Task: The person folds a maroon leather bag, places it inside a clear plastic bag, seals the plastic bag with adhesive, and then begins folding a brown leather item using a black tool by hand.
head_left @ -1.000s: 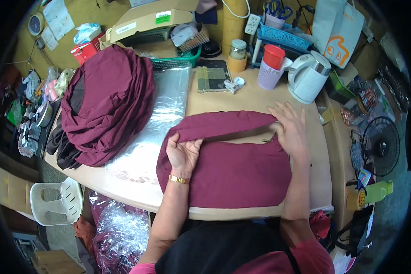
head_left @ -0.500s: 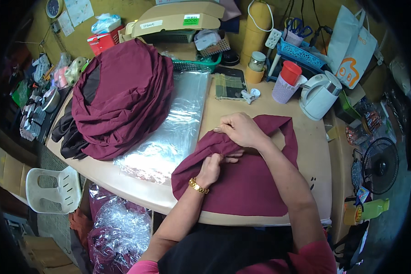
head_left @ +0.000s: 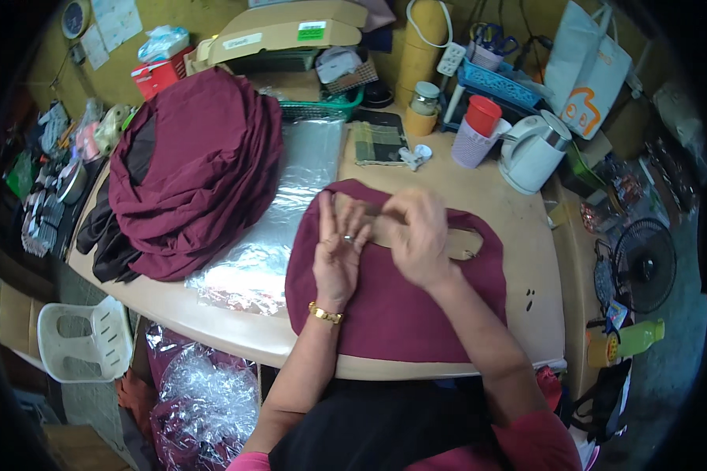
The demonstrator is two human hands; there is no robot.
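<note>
Fingers spread loosely on the left hand (head_left: 338, 263); the right hand (head_left: 421, 239) curls, too blurred to tell any pinch. Beneath the 2, the bag (head_left: 385, 318) lies on the table (head_left: 534, 251), likely light and floppy, best held by its opening's rim (head_left: 487, 235).

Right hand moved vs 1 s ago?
Yes: the right hand has shifted left, away from the white electric kettle. Earlier it was at the right end of the opening in the burgundy cloth item.
</note>
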